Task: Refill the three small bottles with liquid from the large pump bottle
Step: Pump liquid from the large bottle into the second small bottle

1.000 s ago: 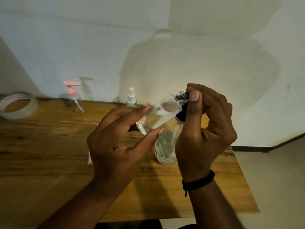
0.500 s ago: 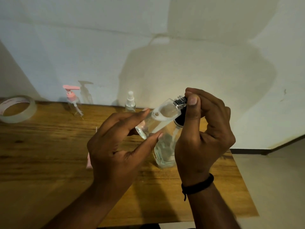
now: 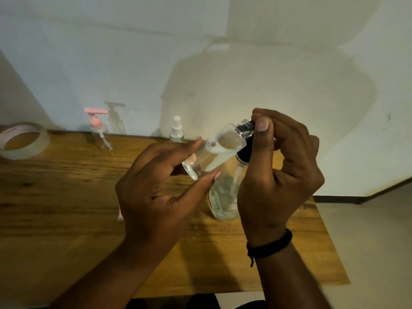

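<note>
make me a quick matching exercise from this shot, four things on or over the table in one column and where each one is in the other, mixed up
Things:
1. tape roll
2. pink pump bottle
3. white spray bottle
4. small clear bottle

Places:
A. tilted in the air, held between both hands
B. far left edge of the table
C. back edge by the wall, behind the left hand
D. back edge, just right of the tape roll

Pairs: 1-B, 2-D, 3-C, 4-A
</note>
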Action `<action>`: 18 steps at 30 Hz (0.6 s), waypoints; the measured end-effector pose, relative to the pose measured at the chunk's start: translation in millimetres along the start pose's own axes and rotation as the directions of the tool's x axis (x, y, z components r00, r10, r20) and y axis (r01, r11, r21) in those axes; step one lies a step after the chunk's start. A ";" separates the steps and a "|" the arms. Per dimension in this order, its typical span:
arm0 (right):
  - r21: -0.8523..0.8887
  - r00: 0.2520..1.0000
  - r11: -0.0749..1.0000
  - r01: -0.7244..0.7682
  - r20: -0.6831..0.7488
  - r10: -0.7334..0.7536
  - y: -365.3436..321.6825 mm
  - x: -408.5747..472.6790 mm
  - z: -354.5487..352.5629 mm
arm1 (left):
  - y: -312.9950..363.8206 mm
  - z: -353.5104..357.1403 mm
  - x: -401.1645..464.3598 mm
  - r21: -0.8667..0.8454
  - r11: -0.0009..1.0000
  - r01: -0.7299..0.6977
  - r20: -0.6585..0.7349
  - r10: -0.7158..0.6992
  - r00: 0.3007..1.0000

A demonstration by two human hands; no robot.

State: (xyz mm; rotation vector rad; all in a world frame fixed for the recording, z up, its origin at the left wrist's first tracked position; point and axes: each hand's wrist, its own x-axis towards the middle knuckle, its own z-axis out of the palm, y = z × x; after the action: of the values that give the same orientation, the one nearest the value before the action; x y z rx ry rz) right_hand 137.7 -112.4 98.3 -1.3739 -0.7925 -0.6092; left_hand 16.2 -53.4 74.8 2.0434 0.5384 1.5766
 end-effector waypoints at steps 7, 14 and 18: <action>0.019 1.000 1.000 -0.020 -0.002 0.020 0.9 -0.9 1.3 | 0.3 0.7 -0.7 0.025 1.000 0.002 0.004 -0.002 1.000; 0.021 1.000 1.000 -0.012 0.004 0.012 -0.4 0.9 1.5 | -0.1 1.2 0.8 0.033 0.999 -0.004 -0.002 0.004 1.000; 0.027 1.000 0.999 -0.029 0.001 0.029 0.9 0.3 0.4 | 0.3 1.6 -0.7 0.040 0.999 0.000 -0.001 0.000 1.000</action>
State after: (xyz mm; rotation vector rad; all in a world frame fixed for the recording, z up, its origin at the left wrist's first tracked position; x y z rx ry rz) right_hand 138.5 -111.9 98.0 -1.3589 -0.7776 -0.5733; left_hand 17.6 -54.3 74.1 2.0723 0.5752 1.5785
